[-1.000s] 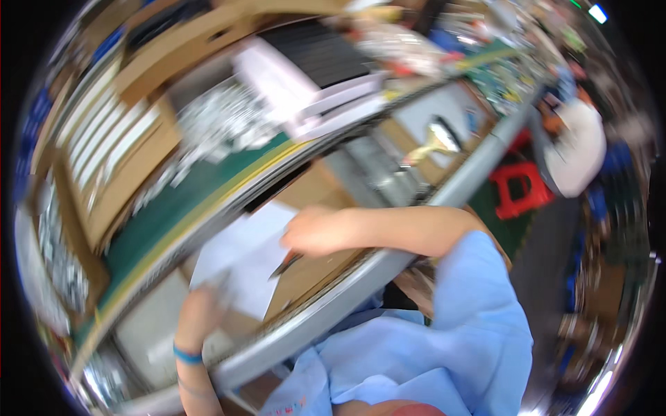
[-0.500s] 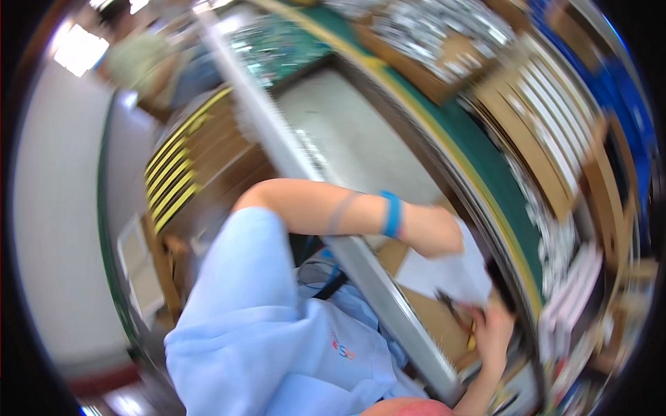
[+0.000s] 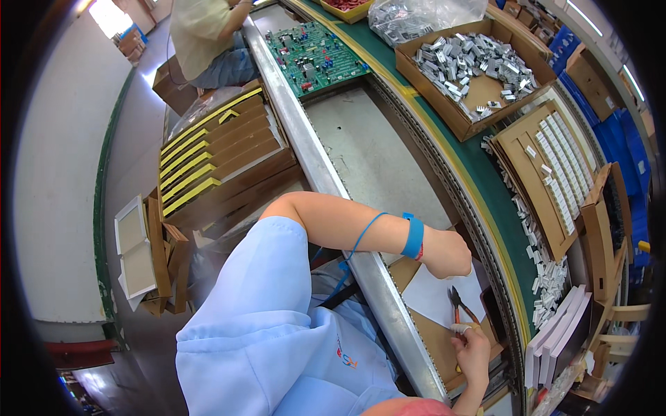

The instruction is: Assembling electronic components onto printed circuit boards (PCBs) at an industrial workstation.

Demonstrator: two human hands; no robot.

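My left hand (image 3: 445,254), with a blue wrist strap (image 3: 413,236) and its cord on the wrist, is curled in a fist over the upper part of a white sheet (image 3: 431,297). Its fingertips are hidden, so anything inside them does not show. Lower down, my right hand (image 3: 473,350) is closed on a pair of pliers (image 3: 454,299) with dark jaws and orange-yellow handles. The pliers' tips lie over the sheet, pointing toward my left hand. Brown cardboard (image 3: 431,340) lies under the sheet.
A metal rail (image 3: 326,173) runs along my side of the line. Beyond stand a green circuit board (image 3: 316,59), a carton of small metal parts (image 3: 444,114), and cardboard with rows of white pieces (image 3: 548,215). A seated person (image 3: 201,35) works at far left, near a partitioned carton (image 3: 229,187).
The view has shifted and become sharper. My left hand stays curled over the sheet. The pliers in my right hand now point more upward, toward the left hand.
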